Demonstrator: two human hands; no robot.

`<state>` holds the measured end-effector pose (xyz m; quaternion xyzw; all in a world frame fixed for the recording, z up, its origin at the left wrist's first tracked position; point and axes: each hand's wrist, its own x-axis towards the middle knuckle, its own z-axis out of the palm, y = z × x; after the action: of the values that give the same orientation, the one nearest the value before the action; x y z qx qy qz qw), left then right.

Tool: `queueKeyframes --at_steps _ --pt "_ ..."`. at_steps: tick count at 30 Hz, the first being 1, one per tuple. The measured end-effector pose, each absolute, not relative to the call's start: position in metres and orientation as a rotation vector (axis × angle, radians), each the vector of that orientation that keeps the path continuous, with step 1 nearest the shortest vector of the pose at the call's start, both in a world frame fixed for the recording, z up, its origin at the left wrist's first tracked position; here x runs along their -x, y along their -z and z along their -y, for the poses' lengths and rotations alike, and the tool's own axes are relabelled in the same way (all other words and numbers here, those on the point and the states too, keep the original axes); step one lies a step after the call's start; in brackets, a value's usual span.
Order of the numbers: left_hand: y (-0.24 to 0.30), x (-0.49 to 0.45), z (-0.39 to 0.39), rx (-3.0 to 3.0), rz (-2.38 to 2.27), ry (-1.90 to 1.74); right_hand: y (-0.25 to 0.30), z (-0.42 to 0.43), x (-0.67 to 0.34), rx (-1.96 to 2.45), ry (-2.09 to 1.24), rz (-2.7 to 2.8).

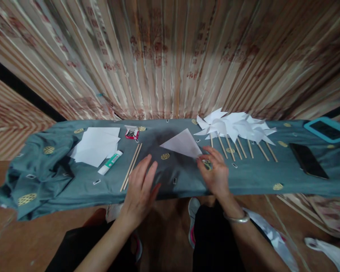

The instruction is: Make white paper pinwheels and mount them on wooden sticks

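A sheet of white paper folded into a triangle (182, 143) is held by one corner, pinched between the thumb and finger of my right hand (215, 170). The paper tilts above the cloth-covered table. My left hand (141, 185) holds nothing; its fingers are apart, over the table's front edge to the left of the paper. Just beyond that hand lie a few thin wooden sticks (132, 166). Several white paper pinwheels (232, 126) on wooden sticks lie in an overlapping row behind my right hand.
Loose white sheets (98, 145) are stacked at the left, with a green and white glue tube (110, 162) beside them. Behind the sticks sits a small red box (132, 132) of small dark items. A black phone (308, 160) and a blue-framed tablet (328, 129) lie at the right.
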<state>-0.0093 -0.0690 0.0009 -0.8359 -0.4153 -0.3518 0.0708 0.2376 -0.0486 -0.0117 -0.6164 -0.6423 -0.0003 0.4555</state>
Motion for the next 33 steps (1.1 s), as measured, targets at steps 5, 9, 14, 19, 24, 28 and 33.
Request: queueKeyframes --at_steps 5,9,14,19,24,28,33 --pt "0.007 -0.014 0.073 2.618 1.122 0.884 0.015 0.067 -0.199 1.402 0.16 1.99" --pt "0.026 -0.011 0.069 2.71 1.111 0.737 0.032 0.085 -0.176 1.295 0.082 2.118" --pt "0.039 0.006 0.055 2.807 1.211 0.665 0.038 0.094 -0.177 1.247 -0.048 2.217" --pt "0.041 0.017 0.051 2.861 1.218 0.719 0.03 0.086 -0.199 1.2 -0.216 2.421" --pt "0.044 0.028 0.058 2.889 1.15 0.757 0.033 0.075 -0.22 1.336 -0.221 2.402" --pt "0.046 0.035 0.063 2.937 1.142 0.79 0.042 0.074 -0.225 1.27 -0.199 2.337" --pt "0.044 0.042 0.064 3.014 1.144 0.785 0.047 0.076 -0.225 1.253 -0.321 2.239"
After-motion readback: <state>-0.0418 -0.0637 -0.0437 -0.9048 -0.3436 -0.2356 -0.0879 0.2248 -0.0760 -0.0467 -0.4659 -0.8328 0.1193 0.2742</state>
